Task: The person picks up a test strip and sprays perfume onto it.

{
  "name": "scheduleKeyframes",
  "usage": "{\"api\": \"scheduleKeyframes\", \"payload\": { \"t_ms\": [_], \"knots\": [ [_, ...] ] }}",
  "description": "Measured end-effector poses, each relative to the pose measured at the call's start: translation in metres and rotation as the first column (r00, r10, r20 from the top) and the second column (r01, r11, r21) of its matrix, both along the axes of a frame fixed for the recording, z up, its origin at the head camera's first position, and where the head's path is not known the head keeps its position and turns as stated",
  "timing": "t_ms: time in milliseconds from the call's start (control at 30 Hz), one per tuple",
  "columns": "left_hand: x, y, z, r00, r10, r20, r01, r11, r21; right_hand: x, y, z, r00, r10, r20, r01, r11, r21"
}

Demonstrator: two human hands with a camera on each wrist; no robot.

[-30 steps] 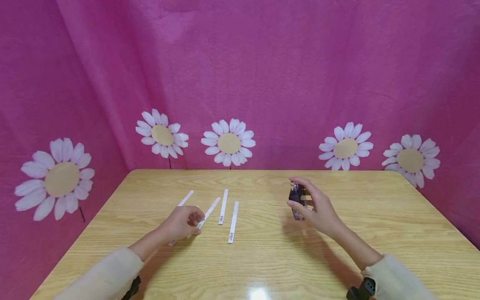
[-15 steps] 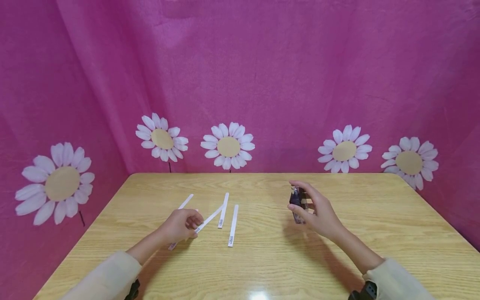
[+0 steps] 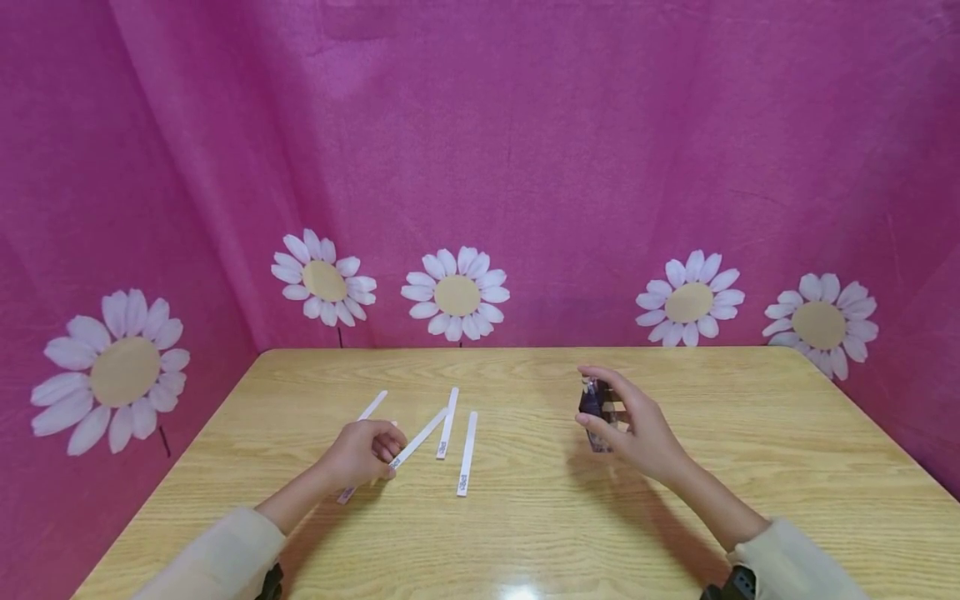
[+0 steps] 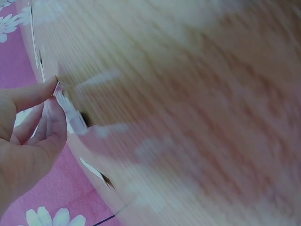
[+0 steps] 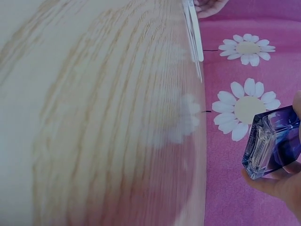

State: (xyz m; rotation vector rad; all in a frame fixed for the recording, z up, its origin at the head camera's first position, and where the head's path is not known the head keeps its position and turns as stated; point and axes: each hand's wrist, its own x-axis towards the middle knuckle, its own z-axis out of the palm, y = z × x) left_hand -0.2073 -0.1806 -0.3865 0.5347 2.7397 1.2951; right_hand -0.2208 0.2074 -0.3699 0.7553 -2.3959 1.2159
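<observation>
My left hand pinches the near, printed end of a white paper strip between thumb and finger. The strip slants up to the right, its far tip overlapping a second strip. Another strip lies to the right, and one is partly hidden under the hand. In the left wrist view, thumb and fingertip meet at the strip. My right hand holds a dark purple-blue glass perfume bottle, thumb on the near side and a finger at its top. The right wrist view shows the bottle's thick clear glass base.
A wooden table lies beneath both hands. Pink cloth printed with white daisies stands around its back and sides. The paper strips spread across the left-centre of the table, away from the bottle.
The pinched strip has shifted slightly toward me and swung its far tip to the right, onto the neighbouring strip. My right hand and the bottle stay nearly where they were.
</observation>
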Motion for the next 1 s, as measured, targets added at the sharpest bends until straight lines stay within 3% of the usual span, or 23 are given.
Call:
{"api": "scheduleKeyframes", "payload": {
  "t_ms": [200, 433, 633, 867, 1000],
  "knots": [
    [0.0005, 0.0023, -0.0008, 1.000, -0.010, 0.025, 0.010, 1.000, 0.016, 0.0004, -0.0006, -0.0002, 1.000, 0.007, -0.006, -0.007, 1.000, -0.001],
    [0.0019, 0.0034, -0.0003, 1.000, -0.018, 0.000, 0.018, 1.000, -0.008, 0.0006, -0.0016, 0.0001, 1.000, 0.000, -0.018, 0.000, 1.000, 0.001],
    [0.0023, 0.0019, -0.0025, 0.998, 0.061, 0.030, -0.061, 0.998, 0.003, 0.0013, -0.0024, 0.0003, 1.000, 0.001, -0.020, 0.000, 1.000, 0.002],
    [0.0029, 0.0034, -0.0010, 0.977, 0.167, 0.133, -0.180, 0.980, 0.088, 0.0010, -0.0040, 0.0000, 1.000, 0.009, -0.021, -0.009, 1.000, 0.000],
    [0.0028, 0.0056, 0.0006, 0.967, 0.174, 0.187, -0.202, 0.969, 0.144, 0.0013, -0.0058, -0.0003, 0.999, 0.018, -0.028, -0.018, 1.000, 0.001]
  ]
}}
